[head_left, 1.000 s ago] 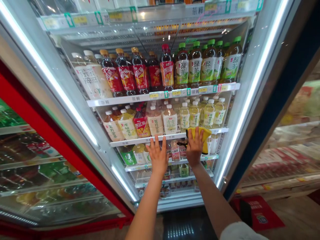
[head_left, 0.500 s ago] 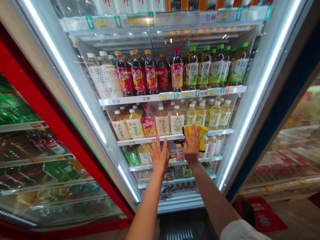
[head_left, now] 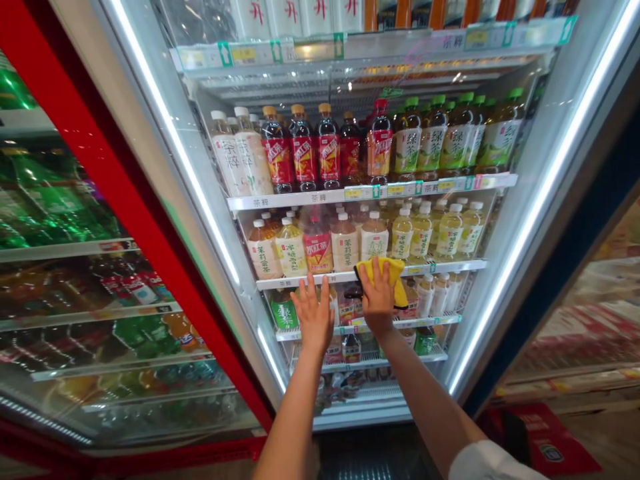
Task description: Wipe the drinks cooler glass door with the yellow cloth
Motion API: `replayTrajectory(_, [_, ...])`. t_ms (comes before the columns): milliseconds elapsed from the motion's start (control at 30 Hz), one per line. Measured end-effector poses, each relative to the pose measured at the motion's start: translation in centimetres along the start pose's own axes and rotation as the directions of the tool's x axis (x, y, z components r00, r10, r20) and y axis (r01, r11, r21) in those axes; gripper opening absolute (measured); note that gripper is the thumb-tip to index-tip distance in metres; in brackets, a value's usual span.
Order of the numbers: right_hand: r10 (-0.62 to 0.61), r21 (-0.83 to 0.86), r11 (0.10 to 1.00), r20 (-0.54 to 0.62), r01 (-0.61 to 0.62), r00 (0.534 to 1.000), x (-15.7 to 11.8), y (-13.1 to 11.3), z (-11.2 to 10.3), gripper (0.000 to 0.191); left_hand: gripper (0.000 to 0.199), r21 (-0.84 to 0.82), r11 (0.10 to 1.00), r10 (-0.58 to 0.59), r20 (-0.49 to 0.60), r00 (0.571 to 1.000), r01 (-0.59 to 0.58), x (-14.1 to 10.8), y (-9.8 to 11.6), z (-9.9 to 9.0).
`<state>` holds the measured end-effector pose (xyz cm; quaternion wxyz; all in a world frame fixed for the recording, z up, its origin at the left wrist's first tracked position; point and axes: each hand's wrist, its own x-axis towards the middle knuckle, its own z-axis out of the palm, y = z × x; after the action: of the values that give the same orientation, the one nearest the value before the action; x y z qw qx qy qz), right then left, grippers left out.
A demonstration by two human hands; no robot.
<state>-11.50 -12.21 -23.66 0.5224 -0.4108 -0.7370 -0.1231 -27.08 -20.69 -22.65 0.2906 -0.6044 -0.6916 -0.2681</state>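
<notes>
My left hand (head_left: 314, 317) is raised with fingers spread, palm toward the glass door of a drinks cooler. Under my right hand (head_left: 379, 300), a yellow cloth (head_left: 398, 285) with a dark edge is pressed flat against the glass; its fingers stretch over the cloth, whose corner juts out to the right. Behind the glass, just above the hands, stand a red-labelled bottle (head_left: 317, 247) and a white-labelled bottle (head_left: 375, 237) on a shelf. Both palms are hidden from view.
More shelves hold red-labelled tea bottles (head_left: 303, 150) and green-capped bottles (head_left: 409, 140). A red-framed cooler (head_left: 145, 220) stands at left, its bottles behind glass. Bright light strips (head_left: 543, 220) line the cooler's sides. A red box-like object (head_left: 547, 440) sits low at right.
The view has swung left, so the shelves appear further right. Against the bottles, my right hand and the cloth have slid left and slightly down. My left hand has also shifted left.
</notes>
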Motion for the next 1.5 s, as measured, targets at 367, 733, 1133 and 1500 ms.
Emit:
replayTrajectory(367, [0.143,0.009,0.990,-0.077,-0.143,0.987,0.3,-2.3,1.2,0.082,0.097,-0.040,0.999,-0.026,-0.008,1.000,0.026,-1.0,-5.4,-1.3])
replayTrajectory(733, [0.168,0.072,0.984,-0.060,-0.163,0.984,-3.0,-4.1,2.4,0.087,0.093,-0.048,0.998,0.032,-0.041,0.999,-0.034,-1.5,-8.9,-1.7])
replayTrajectory(1133, [-0.006,0.014,1.000,0.125,0.004,0.992,-4.2,-7.6,3.1,0.071,0.089,-0.040,0.999,-0.011,0.034,0.999,0.012,-1.5,-9.0,-1.0])
replayTrajectory(1500, [-0.186,0.098,0.980,0.137,0.173,0.973,-4.9,-10.6,4.8,0.063,0.087,0.025,0.999,0.033,0.055,0.998,-0.035,-3.3,-10.9,-2.4])
